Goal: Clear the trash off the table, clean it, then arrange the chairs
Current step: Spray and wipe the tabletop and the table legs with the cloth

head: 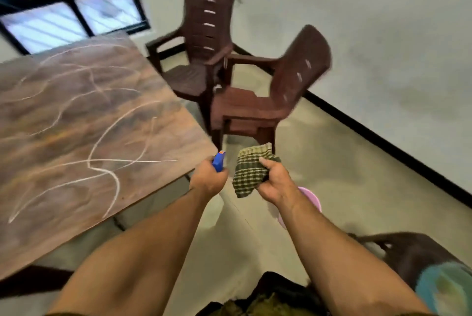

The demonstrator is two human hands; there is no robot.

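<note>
left hand (pixel 208 179) grips blue bottle (pixel 219 161); right hand (pixel 274 183) clutches checked cloth (pixel 249 170).

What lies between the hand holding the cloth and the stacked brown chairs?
Head view: only the checked cloth in the right hand, then bare floor before the stacked chairs.

A pale, smudged wall (pixel 383 22) meets a beige floor (pixel 344 162) along a black skirting strip (pixel 383 142). Daylight shows through a black-framed window (pixel 63 4) at upper left. A wood-grain table (pixel 76 124) fills the left side. Past its corner, close together, stand a far armchair (pixel 201 42) and a near armchair (pixel 268 101), both dark brown plastic.
</note>
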